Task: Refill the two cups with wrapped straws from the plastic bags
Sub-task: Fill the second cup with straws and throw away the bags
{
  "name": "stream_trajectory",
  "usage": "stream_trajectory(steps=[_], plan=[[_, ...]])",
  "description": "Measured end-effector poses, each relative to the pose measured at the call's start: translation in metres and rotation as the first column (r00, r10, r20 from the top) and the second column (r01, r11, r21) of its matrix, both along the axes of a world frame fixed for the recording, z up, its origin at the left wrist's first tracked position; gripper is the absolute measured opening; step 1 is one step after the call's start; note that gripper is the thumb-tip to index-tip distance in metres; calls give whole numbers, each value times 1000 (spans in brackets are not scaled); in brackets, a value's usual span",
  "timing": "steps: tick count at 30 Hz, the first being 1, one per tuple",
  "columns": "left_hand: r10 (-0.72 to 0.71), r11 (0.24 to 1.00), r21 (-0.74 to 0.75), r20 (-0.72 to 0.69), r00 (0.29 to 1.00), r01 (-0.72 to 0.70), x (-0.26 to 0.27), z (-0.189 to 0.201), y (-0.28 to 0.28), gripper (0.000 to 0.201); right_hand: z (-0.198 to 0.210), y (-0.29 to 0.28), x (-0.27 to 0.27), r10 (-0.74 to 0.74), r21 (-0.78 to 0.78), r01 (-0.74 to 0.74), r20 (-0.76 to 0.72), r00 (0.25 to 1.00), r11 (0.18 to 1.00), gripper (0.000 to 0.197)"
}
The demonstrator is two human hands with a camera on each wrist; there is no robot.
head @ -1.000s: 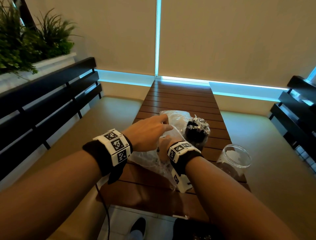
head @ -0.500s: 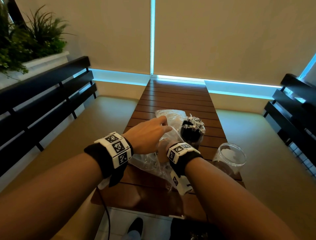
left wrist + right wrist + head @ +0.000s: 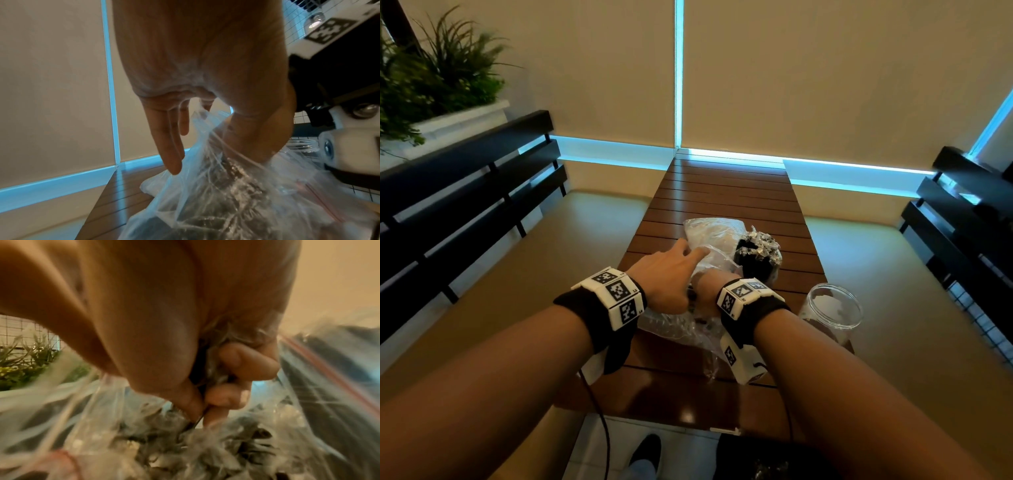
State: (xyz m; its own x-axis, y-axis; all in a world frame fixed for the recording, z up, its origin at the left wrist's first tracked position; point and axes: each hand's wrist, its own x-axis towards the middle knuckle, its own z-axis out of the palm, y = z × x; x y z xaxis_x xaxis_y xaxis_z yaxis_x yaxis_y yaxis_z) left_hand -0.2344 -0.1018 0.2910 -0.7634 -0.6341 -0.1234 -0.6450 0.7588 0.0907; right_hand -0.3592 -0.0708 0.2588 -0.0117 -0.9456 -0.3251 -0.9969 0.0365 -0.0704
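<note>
A clear plastic bag of dark wrapped straws lies on the slatted wooden table. My left hand pinches the bag's mouth and holds it up, the other fingers hanging straight. My right hand is down inside the bag, its fingers curled round a bunch of wrapped straws. Just behind the bag stands a cup packed with wrapped straws. A clear cup with nothing in it stands right of my right wrist.
Black slatted benches stand on the left and on the right of the narrow table. A planter with green plants sits behind the left bench. Drawn blinds close off the far end. My shoe shows below the table's near edge.
The head view has drifted slightly. Both hands stay almost where they were, the left at the bag's mouth and the right inside the bag.
</note>
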Motion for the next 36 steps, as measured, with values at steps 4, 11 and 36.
stream_trajectory(steps=[4,11,36], plan=[[76,997,28,-13,997,-75,-6,-12,-2,91,11,9,-11,0,-8,0,18,1000,1000,25],[95,995,45,-39,995,-93,-22,-29,-10,89,35,37,-46,-36,17,34,81,996,999,18],[61,977,202,-580,813,71,-75,-48,-2,15,44,68,-90,-221,-35,524,882,416,851,55]])
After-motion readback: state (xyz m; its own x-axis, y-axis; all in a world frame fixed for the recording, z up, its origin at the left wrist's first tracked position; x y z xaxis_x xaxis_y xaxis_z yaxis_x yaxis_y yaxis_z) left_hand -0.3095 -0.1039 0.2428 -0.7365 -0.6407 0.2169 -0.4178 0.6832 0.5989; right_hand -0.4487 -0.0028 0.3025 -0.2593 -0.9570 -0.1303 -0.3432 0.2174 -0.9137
